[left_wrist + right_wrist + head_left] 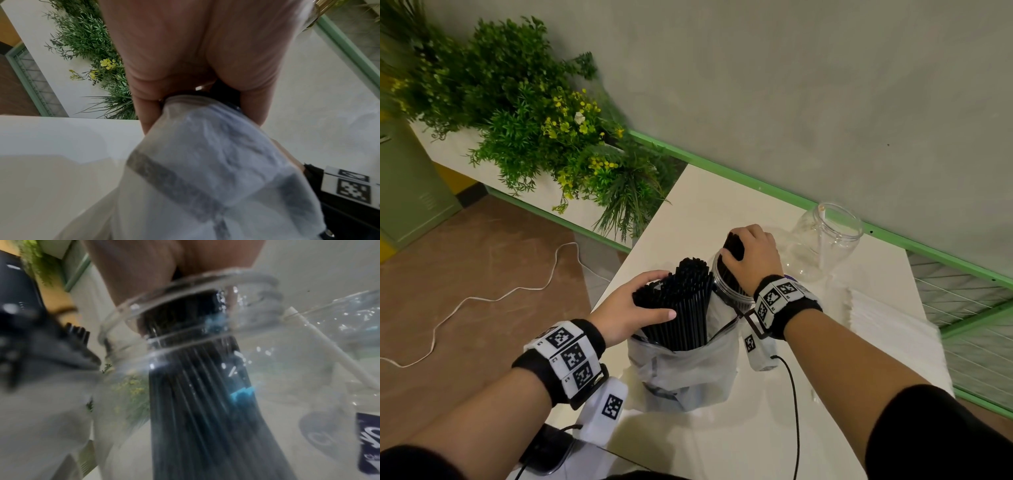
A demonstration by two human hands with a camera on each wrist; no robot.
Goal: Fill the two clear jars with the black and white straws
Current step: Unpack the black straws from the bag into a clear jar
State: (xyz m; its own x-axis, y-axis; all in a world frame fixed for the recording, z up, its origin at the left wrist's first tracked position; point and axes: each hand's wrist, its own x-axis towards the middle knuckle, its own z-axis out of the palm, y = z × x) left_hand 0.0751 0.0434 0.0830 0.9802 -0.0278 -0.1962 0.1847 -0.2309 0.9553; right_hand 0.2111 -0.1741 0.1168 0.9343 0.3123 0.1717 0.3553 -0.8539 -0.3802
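A translucent plastic bag (pixel 688 377) stands on the white table (pixel 705 205) with a thick bundle of black straws (pixel 688 301) sticking out. My left hand (pixel 640 308) grips that bundle near its top; in the left wrist view the palm (pixel 185 56) sits over the bag (pixel 205 162). Just right of it stands a clear jar (pixel 731 294). My right hand (pixel 751 253) holds a bunch of black straws (pixel 734 245) inside its mouth; the right wrist view shows them (pixel 205 402) reaching down through the rim (pixel 185 340). A second clear jar (pixel 822 240) behind holds one white straw (pixel 329 345).
A flat stack of white straws (pixel 893 329) lies at the table's right edge. Green plants (pixel 534 120) fill a planter at the left, and a green rail (pixel 756 185) runs along the wall. A white cable (pixel 500 294) lies on the floor. A dark device (pixel 544 448) sits by my left forearm.
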